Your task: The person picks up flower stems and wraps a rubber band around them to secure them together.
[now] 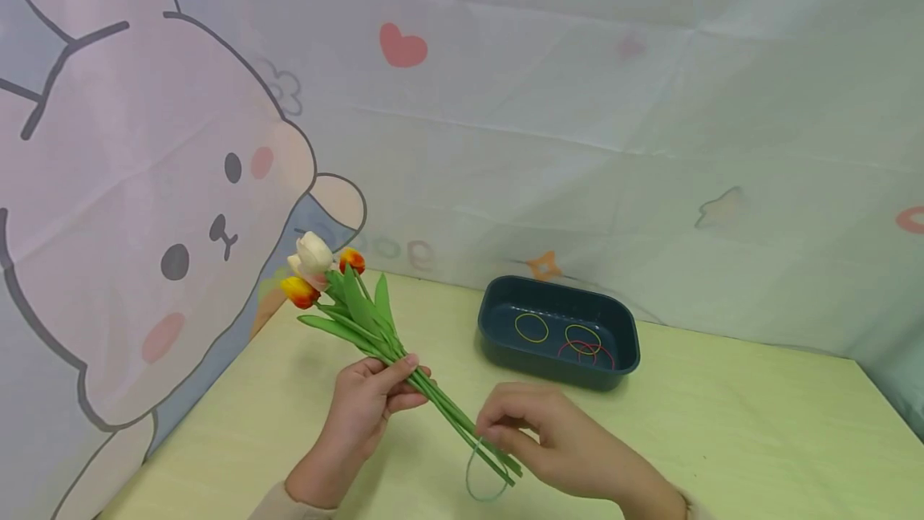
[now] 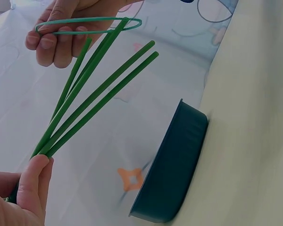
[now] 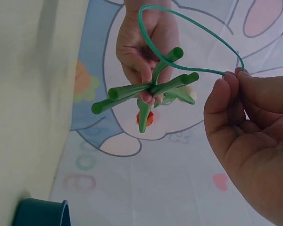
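My left hand point(image 1: 364, 398) grips a bunch of artificial tulips point(image 1: 451, 410) round the stems. The blooms, a white tulip point(image 1: 314, 257) and yellow-red ones point(image 1: 299, 292), point to the far left, and the bare stem ends point(image 3: 115, 93) spread toward my right hand point(image 1: 559, 441). Between thumb and fingertips, the right hand pinches a thin green rubber band point(image 3: 188, 19). The band hangs as an open loop at the stem ends. In the left wrist view one stem tip point(image 2: 125, 21) meets the loop; the other tips look outside it.
A dark blue basin point(image 1: 556, 369) stands behind the hands on the pale yellow tabletop point(image 1: 722, 408). Inside it lie yellow rubber bands point(image 1: 531, 316) and red rubber bands point(image 1: 612, 359). A printed cloth backdrop point(image 1: 541, 103) with a rabbit and hearts rises behind the table.
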{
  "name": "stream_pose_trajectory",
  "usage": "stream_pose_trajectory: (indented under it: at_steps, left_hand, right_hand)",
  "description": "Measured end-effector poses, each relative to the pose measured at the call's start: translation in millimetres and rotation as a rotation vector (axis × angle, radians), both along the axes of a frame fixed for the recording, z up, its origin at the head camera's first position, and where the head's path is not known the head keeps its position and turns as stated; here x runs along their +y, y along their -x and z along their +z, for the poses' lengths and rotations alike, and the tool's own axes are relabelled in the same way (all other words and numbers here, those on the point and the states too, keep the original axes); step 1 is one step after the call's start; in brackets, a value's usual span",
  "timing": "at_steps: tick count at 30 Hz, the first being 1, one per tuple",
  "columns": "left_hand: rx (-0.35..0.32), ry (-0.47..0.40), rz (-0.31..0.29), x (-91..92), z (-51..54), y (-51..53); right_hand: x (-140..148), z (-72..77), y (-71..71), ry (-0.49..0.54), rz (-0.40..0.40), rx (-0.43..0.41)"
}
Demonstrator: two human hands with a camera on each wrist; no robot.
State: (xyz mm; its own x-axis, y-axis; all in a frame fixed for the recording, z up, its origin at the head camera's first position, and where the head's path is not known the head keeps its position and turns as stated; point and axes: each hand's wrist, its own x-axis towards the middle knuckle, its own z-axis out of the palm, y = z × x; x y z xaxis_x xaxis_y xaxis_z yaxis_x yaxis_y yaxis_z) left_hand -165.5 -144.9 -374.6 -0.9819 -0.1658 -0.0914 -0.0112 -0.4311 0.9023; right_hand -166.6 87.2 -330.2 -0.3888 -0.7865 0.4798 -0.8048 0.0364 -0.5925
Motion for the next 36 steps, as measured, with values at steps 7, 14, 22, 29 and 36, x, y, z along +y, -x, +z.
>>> stream_pose_trajectory:
  at_steps: [7, 14, 22, 29, 36]
  left_hand:
    - [-0.005, 0.011, -0.016, 4.8, -1.3, -2.0]
    - [-0.017, 0.042, -0.062, 9.6, -2.4, -4.7]
    - [-0.009, 0.074, -0.120, 14.6, -6.1, -7.4]
    - [-0.003, 0.079, -0.167, 18.4, -9.3, -10.2]
    - [-0.015, 0.086, -0.182, 22.8, -9.4, -12.6]
  right_hand:
    - [-4, -0.1, 0.4, -0.027, -0.012, -0.005]
    - [-7, -1.0, 2.7, -0.044, -0.024, -0.013]
    - [-8, -6.9, 11.4, -0.053, -0.048, -0.088]
    - [-10, -11.4, 19.1, -0.074, -0.082, -0.180]
    - [-13, -13.6, 22.6, -0.071, -0.090, -0.226]
